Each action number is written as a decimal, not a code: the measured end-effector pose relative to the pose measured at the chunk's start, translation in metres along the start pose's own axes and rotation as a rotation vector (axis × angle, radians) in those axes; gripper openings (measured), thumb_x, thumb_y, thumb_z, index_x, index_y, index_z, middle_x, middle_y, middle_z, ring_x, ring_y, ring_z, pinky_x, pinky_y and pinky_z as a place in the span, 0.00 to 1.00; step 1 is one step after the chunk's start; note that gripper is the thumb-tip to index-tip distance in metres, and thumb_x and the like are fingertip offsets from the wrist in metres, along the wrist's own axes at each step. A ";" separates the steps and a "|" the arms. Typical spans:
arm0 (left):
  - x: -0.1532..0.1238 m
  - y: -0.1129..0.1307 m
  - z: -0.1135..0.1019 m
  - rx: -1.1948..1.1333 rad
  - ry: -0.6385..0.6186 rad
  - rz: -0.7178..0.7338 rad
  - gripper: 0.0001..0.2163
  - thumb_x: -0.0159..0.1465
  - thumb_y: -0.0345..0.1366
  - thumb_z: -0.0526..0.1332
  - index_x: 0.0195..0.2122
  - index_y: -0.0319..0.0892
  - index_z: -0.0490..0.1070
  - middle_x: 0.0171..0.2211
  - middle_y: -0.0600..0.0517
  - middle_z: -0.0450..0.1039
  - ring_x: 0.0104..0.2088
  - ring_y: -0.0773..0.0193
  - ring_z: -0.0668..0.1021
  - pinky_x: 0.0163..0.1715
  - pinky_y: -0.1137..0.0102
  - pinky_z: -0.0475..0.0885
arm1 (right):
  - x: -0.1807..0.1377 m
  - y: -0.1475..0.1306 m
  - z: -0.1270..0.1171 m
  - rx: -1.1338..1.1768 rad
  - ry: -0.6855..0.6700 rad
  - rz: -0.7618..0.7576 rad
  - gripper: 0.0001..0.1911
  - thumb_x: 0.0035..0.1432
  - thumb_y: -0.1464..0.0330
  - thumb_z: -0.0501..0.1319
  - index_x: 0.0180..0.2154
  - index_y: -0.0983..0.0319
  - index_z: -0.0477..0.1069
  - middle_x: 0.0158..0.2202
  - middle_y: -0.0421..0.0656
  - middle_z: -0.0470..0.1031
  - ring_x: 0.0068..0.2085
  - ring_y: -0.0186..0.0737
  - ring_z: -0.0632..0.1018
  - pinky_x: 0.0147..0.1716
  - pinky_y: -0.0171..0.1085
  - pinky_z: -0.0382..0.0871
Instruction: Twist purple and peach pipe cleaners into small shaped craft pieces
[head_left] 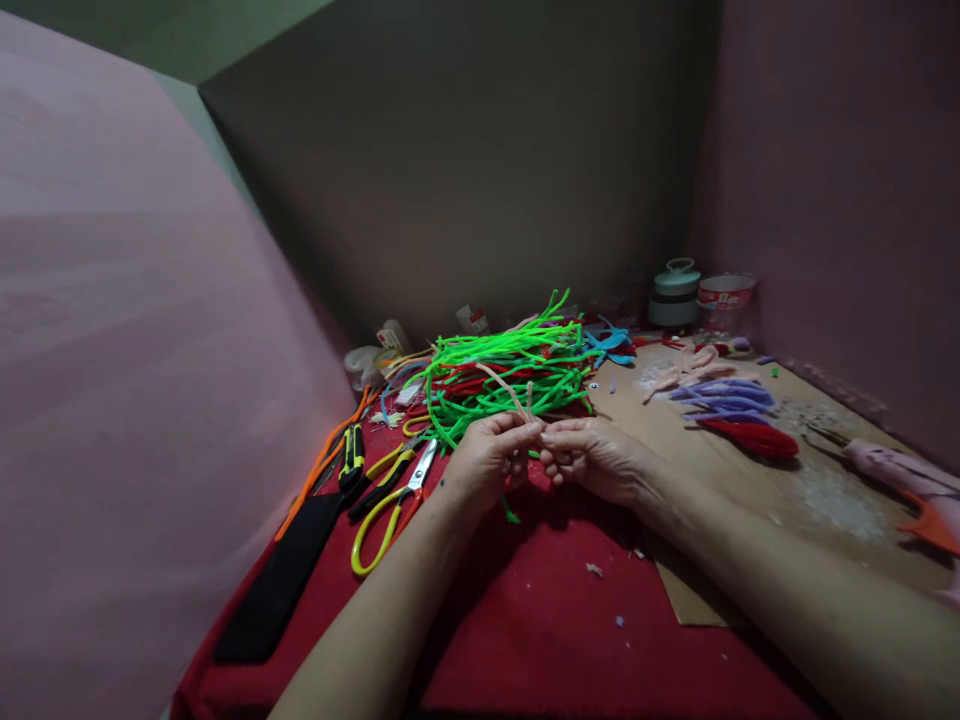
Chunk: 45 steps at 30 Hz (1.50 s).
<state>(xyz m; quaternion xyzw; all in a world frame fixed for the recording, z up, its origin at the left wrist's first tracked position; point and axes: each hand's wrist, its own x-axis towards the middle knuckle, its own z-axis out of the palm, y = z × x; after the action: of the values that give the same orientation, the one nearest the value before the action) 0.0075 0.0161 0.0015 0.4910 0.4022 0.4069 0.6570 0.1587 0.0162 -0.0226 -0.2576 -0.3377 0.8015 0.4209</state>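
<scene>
Between my two hands, a pale pink pipe cleaner (504, 384) rises from the fingertips, with a short second end standing beside it. My left hand (491, 450) pinches it from the left, thumb against fingers. From the right, my right hand (589, 455) pinches at the same spot, and the fingertips of both hands nearly meet. The lower part of the pipe cleaner is hidden by my fingers. Just behind lies a big heap of green pipe cleaners (517, 350), with some red ones among them.
Yellow-handled scissors (379, 535), pliers (382, 480), a black-and-yellow cutter (352, 455) and a black strip (281, 580) lie left on the red cloth (540, 620). Right, a brown board (630, 400) bears purple pipe cleaners (724, 398), a red fuzzy piece (754, 438) and a pink glue gun (892, 465).
</scene>
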 end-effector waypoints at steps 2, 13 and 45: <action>0.000 0.000 0.000 0.002 0.003 0.006 0.11 0.51 0.38 0.65 0.32 0.36 0.70 0.18 0.57 0.63 0.13 0.79 0.61 0.13 0.80 0.54 | 0.000 0.000 -0.001 -0.003 -0.009 -0.002 0.07 0.40 0.71 0.66 0.24 0.66 0.70 0.18 0.41 0.71 0.20 0.32 0.70 0.22 0.34 0.61; -0.001 0.001 0.006 0.002 0.099 0.047 0.14 0.50 0.42 0.66 0.32 0.37 0.69 0.22 0.55 0.68 0.16 0.77 0.66 0.14 0.79 0.59 | 0.004 0.000 0.000 -0.038 0.039 -0.203 0.09 0.38 0.69 0.69 0.21 0.66 0.70 0.18 0.37 0.68 0.21 0.27 0.67 0.24 0.32 0.59; -0.008 -0.003 0.012 0.199 -0.023 -0.174 0.09 0.51 0.37 0.63 0.24 0.36 0.68 0.14 0.54 0.67 0.10 0.71 0.67 0.10 0.77 0.59 | 0.005 0.003 0.001 -0.101 0.133 -0.266 0.10 0.39 0.67 0.68 0.24 0.64 0.70 0.20 0.37 0.69 0.21 0.29 0.68 0.23 0.32 0.59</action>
<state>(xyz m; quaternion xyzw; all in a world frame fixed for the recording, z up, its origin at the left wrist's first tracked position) 0.0161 0.0041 0.0015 0.5215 0.4740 0.3008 0.6426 0.1543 0.0191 -0.0251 -0.2840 -0.3800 0.7020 0.5312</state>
